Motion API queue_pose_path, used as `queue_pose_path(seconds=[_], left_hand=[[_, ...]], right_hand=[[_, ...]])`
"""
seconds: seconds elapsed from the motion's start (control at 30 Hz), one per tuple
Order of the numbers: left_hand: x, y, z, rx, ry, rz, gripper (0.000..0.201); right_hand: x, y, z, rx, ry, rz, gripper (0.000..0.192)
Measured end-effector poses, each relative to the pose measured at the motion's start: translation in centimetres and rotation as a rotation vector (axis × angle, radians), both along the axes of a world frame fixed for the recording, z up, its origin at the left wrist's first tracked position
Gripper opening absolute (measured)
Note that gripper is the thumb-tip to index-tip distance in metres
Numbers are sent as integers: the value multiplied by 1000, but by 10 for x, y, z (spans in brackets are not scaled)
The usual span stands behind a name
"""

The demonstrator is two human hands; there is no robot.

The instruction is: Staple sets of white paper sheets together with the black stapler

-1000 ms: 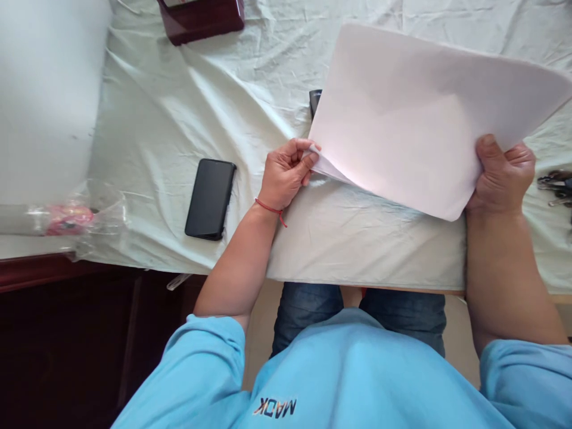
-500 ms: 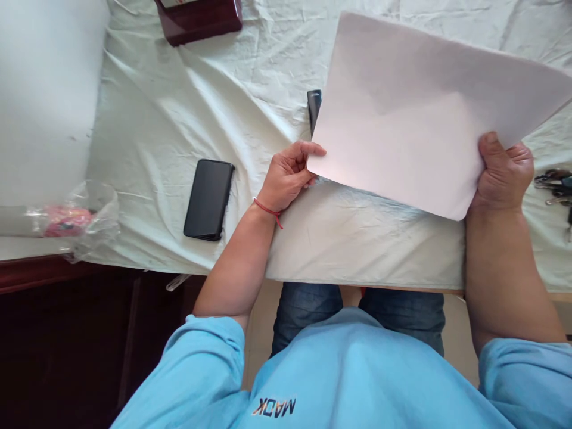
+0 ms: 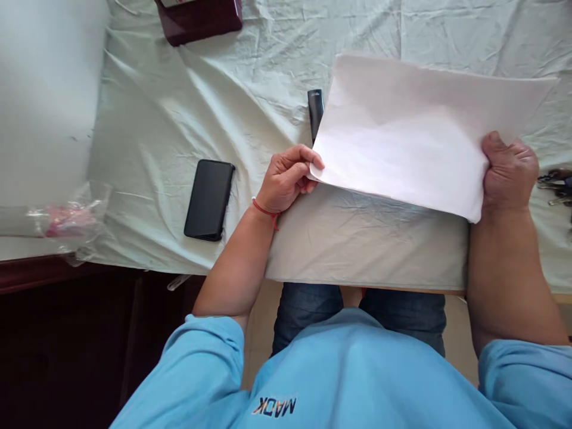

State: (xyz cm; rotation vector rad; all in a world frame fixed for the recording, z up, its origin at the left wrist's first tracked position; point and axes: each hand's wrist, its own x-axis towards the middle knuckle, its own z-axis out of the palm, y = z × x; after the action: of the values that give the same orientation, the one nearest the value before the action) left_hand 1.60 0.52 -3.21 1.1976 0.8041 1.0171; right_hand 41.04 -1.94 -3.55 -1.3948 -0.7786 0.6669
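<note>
Several white paper sheets (image 3: 406, 137) are stacked together and held above the cloth-covered table. My left hand (image 3: 292, 173) pinches their near left corner between thumb and fingers. At the right edge, my right hand (image 3: 512, 170) grips the sheets with the thumb on top; its other fingers are partly hidden underneath. A black stapler-like object (image 3: 315, 110) pokes out beside the sheets' left edge, its lower part covered by the paper.
A black phone (image 3: 209, 199) lies left of my left arm. At the back stands a dark red box (image 3: 203, 21). Keys (image 3: 558, 185) lie at the far right, and a clear plastic wrapper (image 3: 84, 220) sits at the left. A pale cloth (image 3: 259, 77) covers the table.
The far edge of the sheets has dropped toward me and their tilt has changed. My right hand has shifted slightly right. More of the black object shows beside the paper.
</note>
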Motion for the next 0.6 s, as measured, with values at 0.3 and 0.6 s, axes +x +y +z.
queue_pose_path(seconds=[0.3,0.6], left_hand=[[2,6,-22,129,103,64,55],[1,15,-34,136,61,173,88]], right_hand=[[-4,2,-3,32,60,0,19],[-21,-3,-2,236,10,57,59]])
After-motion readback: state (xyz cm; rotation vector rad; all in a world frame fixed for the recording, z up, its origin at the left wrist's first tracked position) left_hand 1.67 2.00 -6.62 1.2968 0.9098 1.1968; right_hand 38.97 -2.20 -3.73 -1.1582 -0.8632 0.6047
